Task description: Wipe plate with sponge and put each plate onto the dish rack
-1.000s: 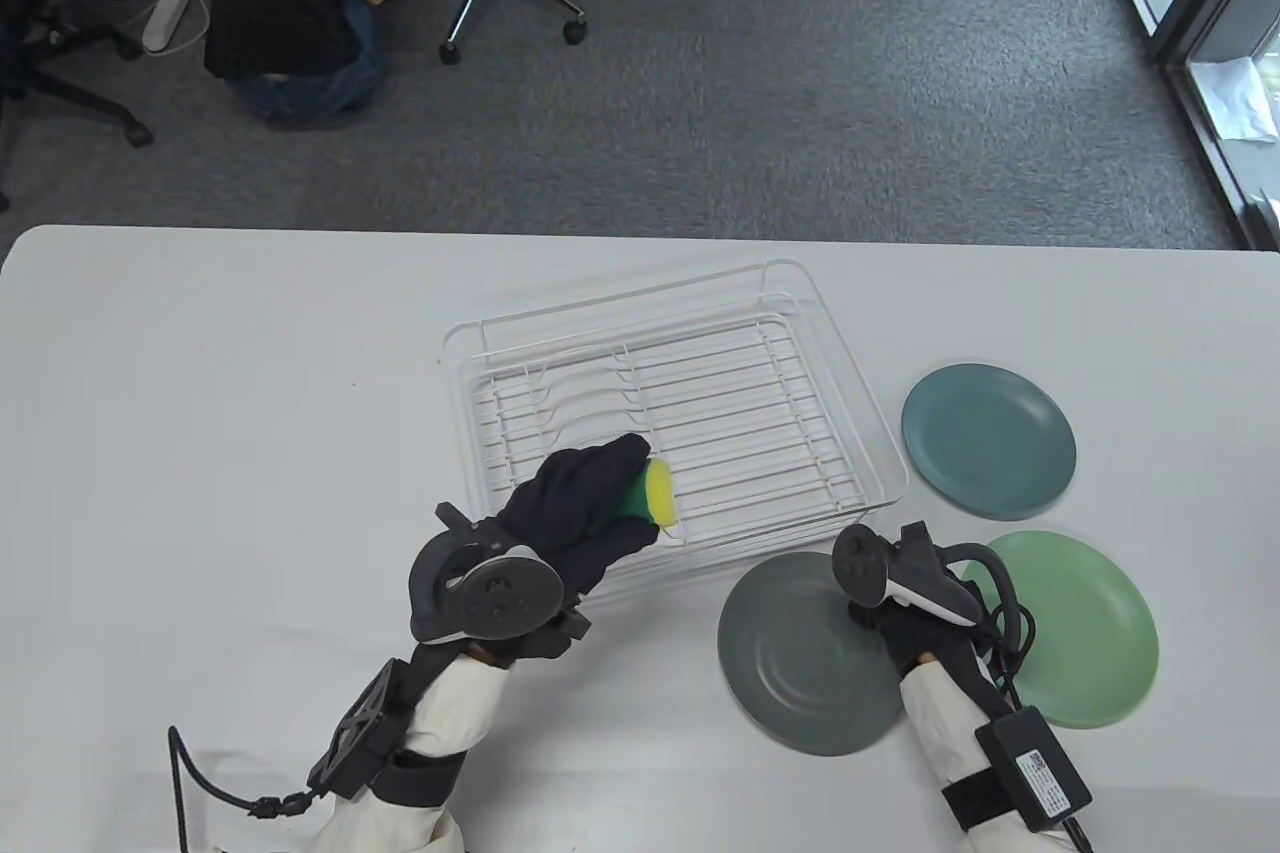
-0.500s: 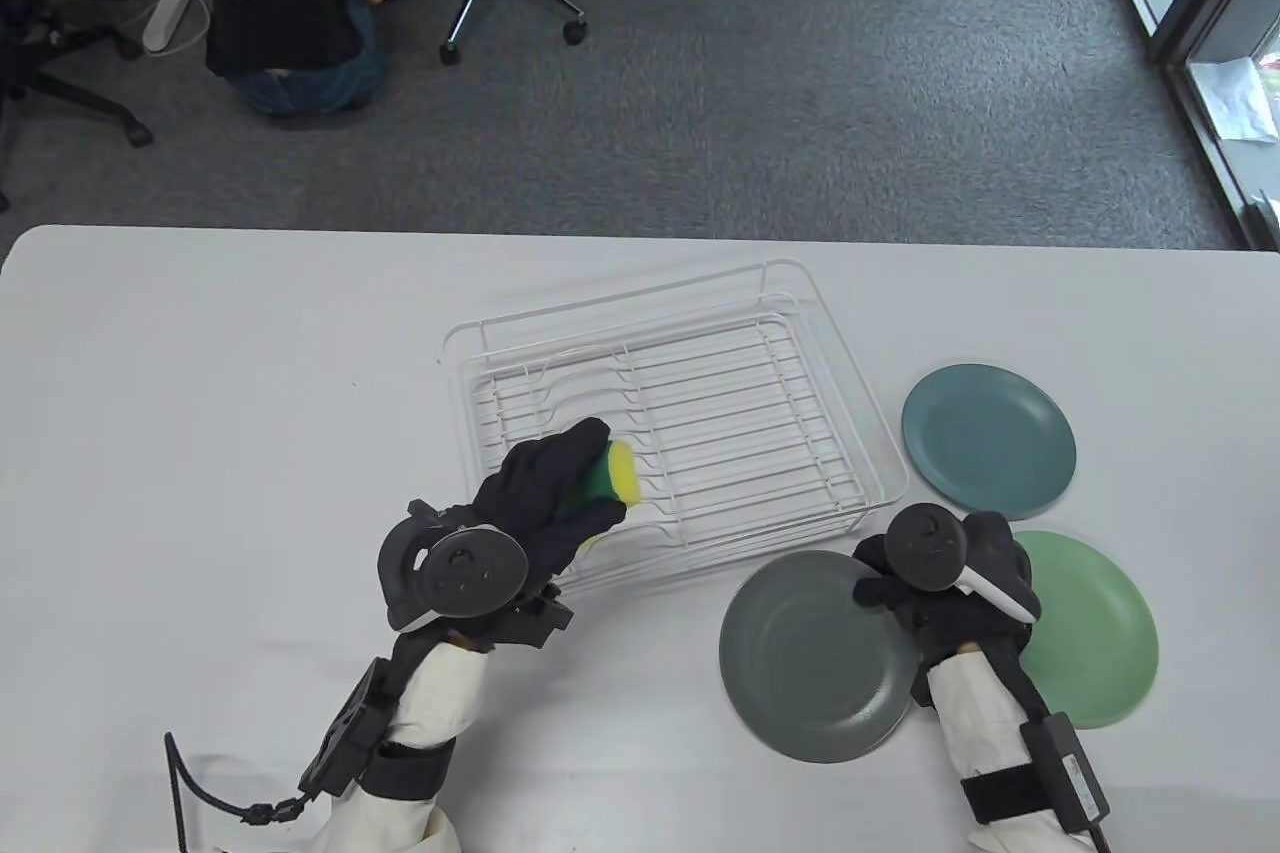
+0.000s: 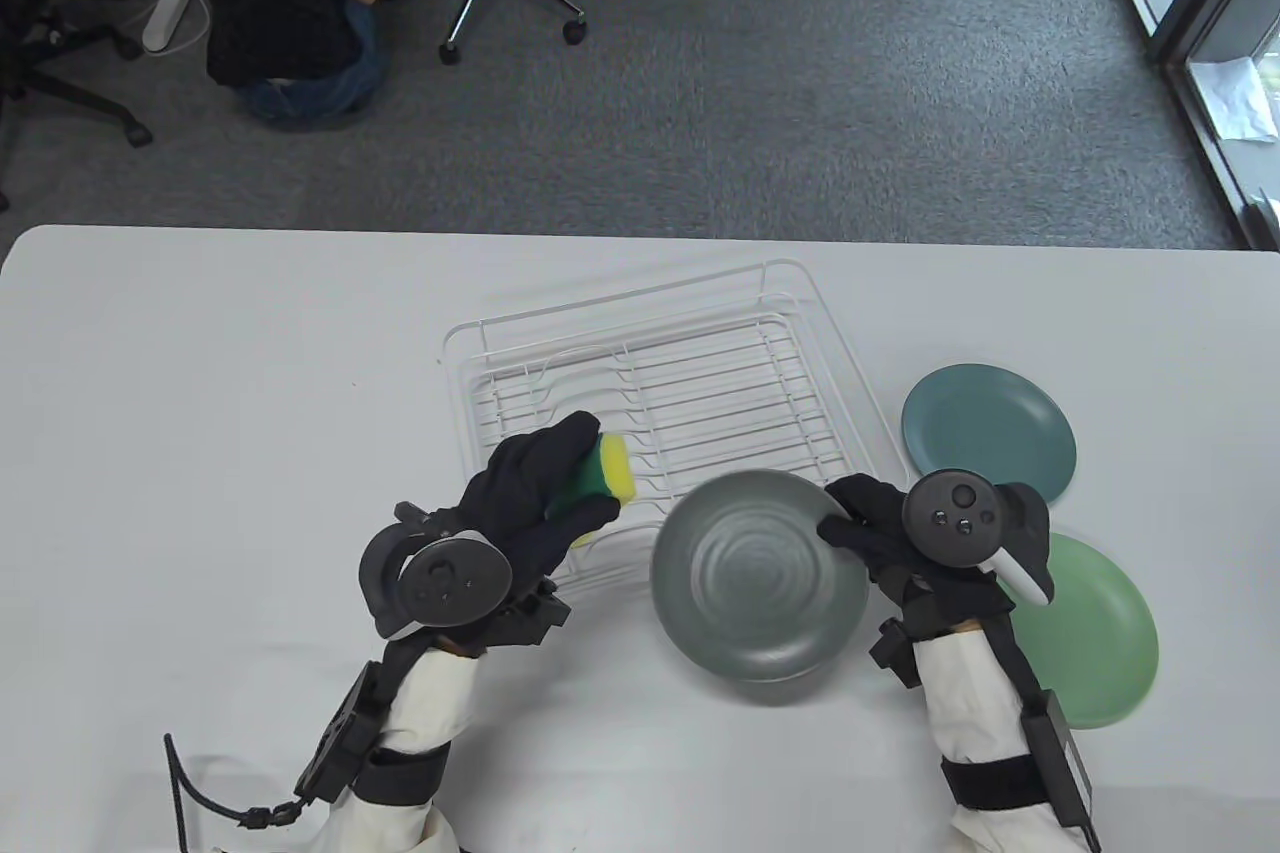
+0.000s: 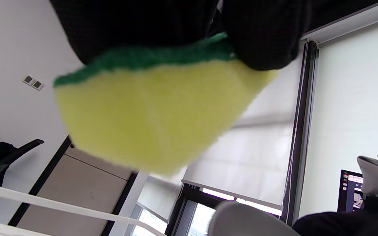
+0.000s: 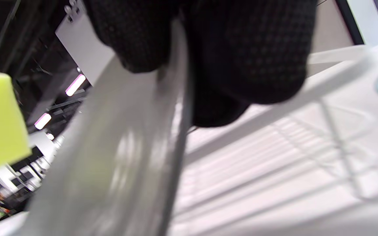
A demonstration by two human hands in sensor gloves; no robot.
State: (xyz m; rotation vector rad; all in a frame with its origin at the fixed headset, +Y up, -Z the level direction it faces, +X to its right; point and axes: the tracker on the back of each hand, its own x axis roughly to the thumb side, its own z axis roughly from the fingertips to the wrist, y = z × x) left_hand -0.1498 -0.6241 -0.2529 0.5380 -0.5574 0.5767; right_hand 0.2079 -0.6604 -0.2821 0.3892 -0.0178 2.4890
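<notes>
My right hand (image 3: pixel 860 523) pinches the right rim of a grey plate (image 3: pixel 758 573), thumb on its upper face, and holds it lifted and tilted above the table's front, just in front of the white wire dish rack (image 3: pixel 800 293). The right wrist view shows the plate (image 5: pixel 116 170) edge-on under my fingers (image 5: pixel 248 59). My left hand (image 3: pixel 545 493) grips a yellow and green sponge (image 3: pixel 605 473) over the rack's near left corner, a short way left of the plate. That sponge (image 4: pixel 149 114) fills the left wrist view.
A teal plate (image 3: pixel 985 428) and a light green plate (image 3: pixel 1095 633) lie flat on the white table (image 3: pixel 200 393) to the right of the rack. A seated person and office chairs are on the carpet beyond the far edge.
My right hand took the grey plate by its rim, lifted it off the table and carried it left toward the rack. The left hand with the sponge drew back slightly to the left.
</notes>
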